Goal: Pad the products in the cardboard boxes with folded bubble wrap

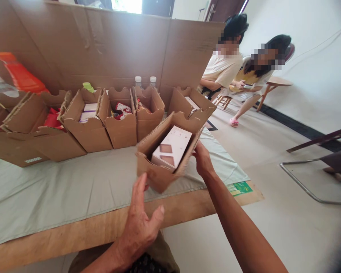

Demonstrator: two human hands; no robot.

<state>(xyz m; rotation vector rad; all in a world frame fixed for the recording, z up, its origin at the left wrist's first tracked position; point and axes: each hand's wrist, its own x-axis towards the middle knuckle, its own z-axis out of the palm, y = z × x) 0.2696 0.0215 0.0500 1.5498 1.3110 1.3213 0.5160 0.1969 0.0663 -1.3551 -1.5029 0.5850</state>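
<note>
We were apparently handling the bin (159,179) near the table's (184,209) front right corner, a step that called for steadying both sides. Our left hand (143,222) spread loosely by its front, contact unclear; our right hand (204,159) met its right side, fingers hidden, grip impossible to tell.

There are seven boxes (156,178), one white carton (177,142) in the nearest, two white-capped bottles (138,80) behind the row, one orange item (25,77), one cloth (74,189), two seated people (224,70), one left hand (142,220), one right hand (203,159).
</note>
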